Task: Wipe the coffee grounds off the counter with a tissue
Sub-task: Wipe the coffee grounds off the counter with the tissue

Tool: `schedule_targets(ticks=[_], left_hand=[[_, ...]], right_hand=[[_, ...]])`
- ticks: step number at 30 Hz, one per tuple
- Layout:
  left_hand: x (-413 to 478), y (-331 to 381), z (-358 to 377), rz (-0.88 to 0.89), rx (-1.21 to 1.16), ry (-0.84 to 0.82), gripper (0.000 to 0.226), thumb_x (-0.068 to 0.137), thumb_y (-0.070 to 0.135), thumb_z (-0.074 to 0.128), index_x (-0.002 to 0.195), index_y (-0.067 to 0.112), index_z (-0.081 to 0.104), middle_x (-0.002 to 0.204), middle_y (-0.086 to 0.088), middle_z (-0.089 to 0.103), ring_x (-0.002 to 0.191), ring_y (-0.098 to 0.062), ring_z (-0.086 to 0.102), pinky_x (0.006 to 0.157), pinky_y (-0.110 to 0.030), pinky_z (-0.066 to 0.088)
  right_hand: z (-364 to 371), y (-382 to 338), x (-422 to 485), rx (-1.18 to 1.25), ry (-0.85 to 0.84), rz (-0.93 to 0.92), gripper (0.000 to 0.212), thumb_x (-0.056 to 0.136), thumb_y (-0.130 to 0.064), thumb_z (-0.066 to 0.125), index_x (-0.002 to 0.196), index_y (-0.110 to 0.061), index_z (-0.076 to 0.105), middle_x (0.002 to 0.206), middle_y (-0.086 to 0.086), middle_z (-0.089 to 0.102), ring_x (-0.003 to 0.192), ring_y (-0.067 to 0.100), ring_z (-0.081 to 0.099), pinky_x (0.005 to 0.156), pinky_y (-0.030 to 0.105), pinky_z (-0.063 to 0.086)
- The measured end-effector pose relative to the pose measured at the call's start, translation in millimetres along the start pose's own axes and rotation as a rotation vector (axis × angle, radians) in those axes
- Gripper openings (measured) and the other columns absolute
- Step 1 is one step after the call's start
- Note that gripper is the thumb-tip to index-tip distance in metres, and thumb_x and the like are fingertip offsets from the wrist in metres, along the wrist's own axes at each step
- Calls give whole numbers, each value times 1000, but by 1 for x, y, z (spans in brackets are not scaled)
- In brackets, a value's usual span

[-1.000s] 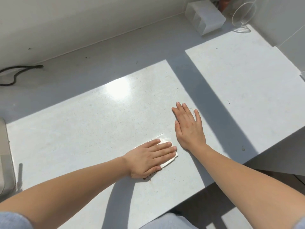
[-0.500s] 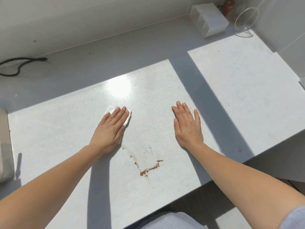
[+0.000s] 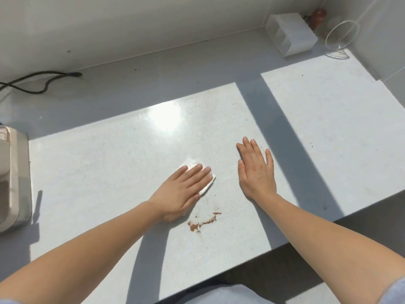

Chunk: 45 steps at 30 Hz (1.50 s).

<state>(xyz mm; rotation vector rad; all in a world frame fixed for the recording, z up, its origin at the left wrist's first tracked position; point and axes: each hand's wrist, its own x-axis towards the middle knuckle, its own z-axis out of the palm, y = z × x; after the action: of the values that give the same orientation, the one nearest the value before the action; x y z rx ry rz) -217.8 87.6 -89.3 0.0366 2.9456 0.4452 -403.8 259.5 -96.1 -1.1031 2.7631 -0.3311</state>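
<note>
A folded white tissue (image 3: 207, 186) lies flat on the pale counter (image 3: 98, 172), mostly hidden under my left hand (image 3: 183, 190), which presses on it with straight fingers. A short streak of brown coffee grounds (image 3: 202, 222) sits just below and right of that hand, near the counter's front edge. My right hand (image 3: 256, 172) rests flat on the counter, palm down, to the right of the tissue and apart from it.
A beige appliance (image 3: 13, 178) stands at the left edge. A black cable (image 3: 37, 82) lies at the back left. At the back right are a white compartment box (image 3: 289, 34), a clear glass vessel (image 3: 340, 37) and a brown bottle (image 3: 317, 16). The counter's front edge (image 3: 306, 233) runs diagonally.
My left hand slid the tissue away to the upper left, uncovering the brown streak, then came back toward it. My right hand has stayed flat in place.
</note>
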Motion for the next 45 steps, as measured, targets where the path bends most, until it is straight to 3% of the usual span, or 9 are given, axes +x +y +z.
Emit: schedule_targets(ticks=[3, 8, 10, 14, 16, 21, 28, 39, 45], left_hand=[[-7, 7, 6, 218, 35, -37, 53, 101, 37, 16, 152, 28, 6, 160, 9, 5, 148, -13, -1, 119, -36, -1], [-6, -42, -12, -630, -87, 186, 52, 101, 33, 18, 151, 29, 2, 161, 8, -1, 146, -8, -10, 120, -37, -2], [-7, -23, -9, -604, -111, 179, 53, 101, 32, 18, 151, 28, 0, 160, 9, -4, 146, -9, -13, 119, -34, -7], [-34, 48, 17, -255, -84, 94, 54, 100, 34, 18, 151, 30, 2, 160, 12, 0, 147, -10, -6, 118, -34, -6], [-45, 39, 18, -247, -63, 94, 53, 100, 34, 18, 151, 33, 4, 160, 13, 3, 147, -8, -4, 118, -34, -4], [-78, -30, 3, -819, -121, 259, 57, 95, 36, 13, 152, 26, 9, 160, 7, 5, 147, -10, -3, 119, -38, 2], [-157, -12, 26, -1151, -131, 352, 56, 97, 29, 20, 151, 19, 15, 160, -1, 11, 148, -21, 6, 118, -45, 6], [-193, 52, 52, -1379, -131, 356, 55, 100, 22, 28, 151, 13, 12, 161, -6, 8, 148, -24, 5, 119, -49, 9], [-95, 136, 63, -1084, -136, 295, 59, 96, 34, 11, 152, 20, -2, 160, 5, -6, 147, -13, -11, 118, -36, -8]], right_hand=[[0, 0, -1, 6, -2, -3, 50, 101, -26, 25, 151, -25, 23, 161, -8, 12, 148, 9, 4, 120, 42, -1], [2, 1, 0, 5, 2, -6, 50, 101, -27, 25, 151, -25, 22, 161, -9, 11, 148, 8, 3, 120, 42, -2], [3, 2, 0, 9, 5, -12, 50, 101, -27, 25, 151, -25, 23, 161, -8, 11, 148, 9, 3, 119, 42, -2], [0, 0, -1, 20, 1, -7, 50, 101, -28, 25, 151, -25, 24, 161, -7, 13, 149, 9, 4, 119, 42, -2], [-1, 0, -1, 28, -1, -13, 50, 101, -29, 24, 150, -25, 24, 161, -8, 12, 148, 9, 3, 119, 42, -3], [1, 2, 1, 34, -2, -18, 50, 100, -30, 23, 150, -26, 24, 161, -8, 12, 148, 9, 3, 120, 43, -2], [2, 3, 1, 40, 17, -23, 49, 101, -29, 25, 149, -25, 28, 161, -7, 15, 148, 11, 7, 119, 43, -1], [4, 5, 3, 19, 10, -37, 48, 101, -31, 24, 148, -25, 25, 161, -6, 13, 149, 13, 7, 118, 45, 0], [2, 4, 2, -13, -22, -38, 49, 100, -31, 24, 149, -25, 22, 162, -5, 11, 149, 14, 5, 118, 48, 2]])
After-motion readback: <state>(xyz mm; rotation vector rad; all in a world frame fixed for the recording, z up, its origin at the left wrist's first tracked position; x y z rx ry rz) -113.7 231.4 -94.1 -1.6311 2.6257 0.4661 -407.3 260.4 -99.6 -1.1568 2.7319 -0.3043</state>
